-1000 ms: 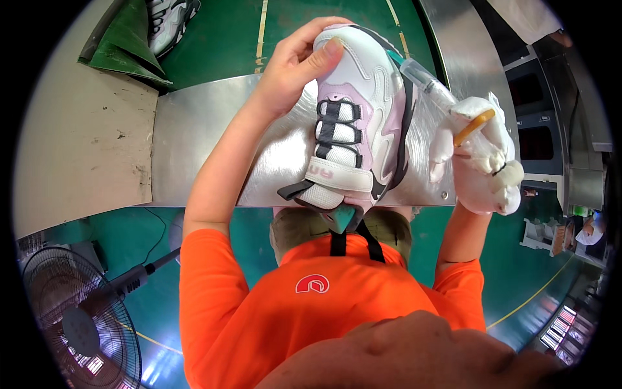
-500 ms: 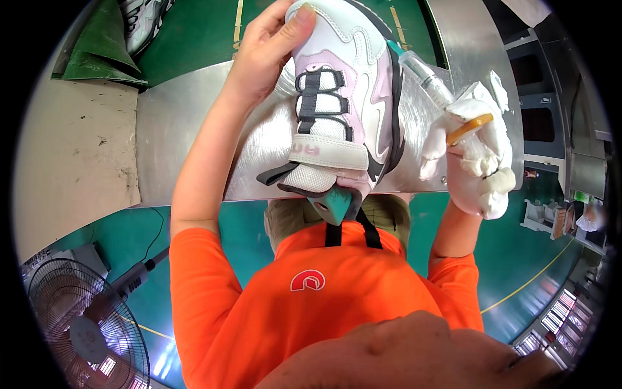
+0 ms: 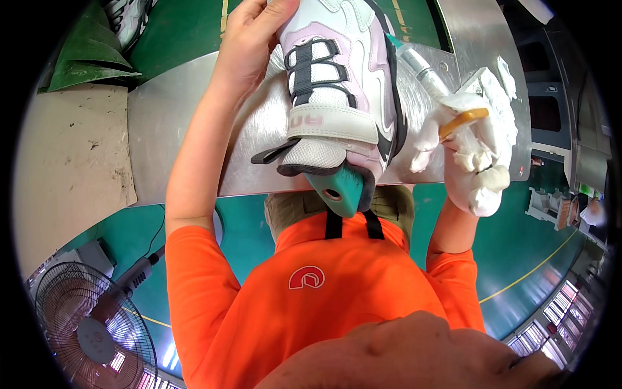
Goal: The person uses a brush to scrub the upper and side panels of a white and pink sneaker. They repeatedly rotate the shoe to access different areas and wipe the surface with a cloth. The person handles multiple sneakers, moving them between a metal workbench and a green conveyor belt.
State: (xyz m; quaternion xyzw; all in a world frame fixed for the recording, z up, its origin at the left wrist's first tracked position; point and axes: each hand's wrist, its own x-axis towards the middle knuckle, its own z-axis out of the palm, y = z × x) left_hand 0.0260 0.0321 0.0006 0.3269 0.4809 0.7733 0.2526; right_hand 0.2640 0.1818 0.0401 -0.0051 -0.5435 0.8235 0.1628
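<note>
A white and pale lilac sneaker with dark grey laces and a white strap is fitted over a teal shoe last, whose heel end points toward me. My left hand grips the sneaker at its toe, thumb over the upper. In a loose white glove, my right hand is closed round a clear syringe with a teal tip. The tip lies at the dark sole edge on the sneaker's right side; whether it touches cannot be told. A curved amber piece shows among the glove's fingers.
A metal worktop lies under the sneaker, with a green surface beyond it. Another sneaker sits far left beside a green sheet. A tan board covers the left, and a fan stands at lower left.
The sneaker has shifted a little away and to the left, its heel tipping so more of the last shows. My left hand moved with it. The syringe tip stays near the sole edge.
</note>
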